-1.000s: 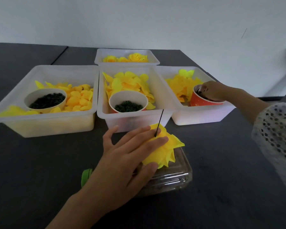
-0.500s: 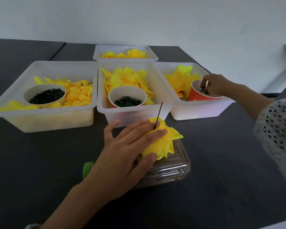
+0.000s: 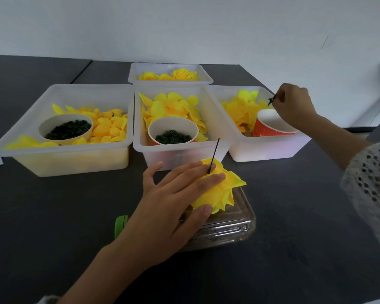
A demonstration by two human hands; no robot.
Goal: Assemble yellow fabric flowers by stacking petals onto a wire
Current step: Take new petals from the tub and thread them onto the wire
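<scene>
Head view shows the right hand (image 3: 293,104) with its grip pinched on a small dark green piece (image 3: 271,100), above the red cup (image 3: 270,126) and well apart from the wire (image 3: 213,155). The left hand (image 3: 176,194) lies with straight fingers on the yellow flower (image 3: 217,191), the wire standing up between two fingers. To do this step well, I think the piece should come straight down over the wire tip while the left hand keeps the petals flat.

Dim, soft, even light with faint shadows; wide-angle bending at the edges; slight blur on the sleeve (image 3: 373,189) at right.
</scene>
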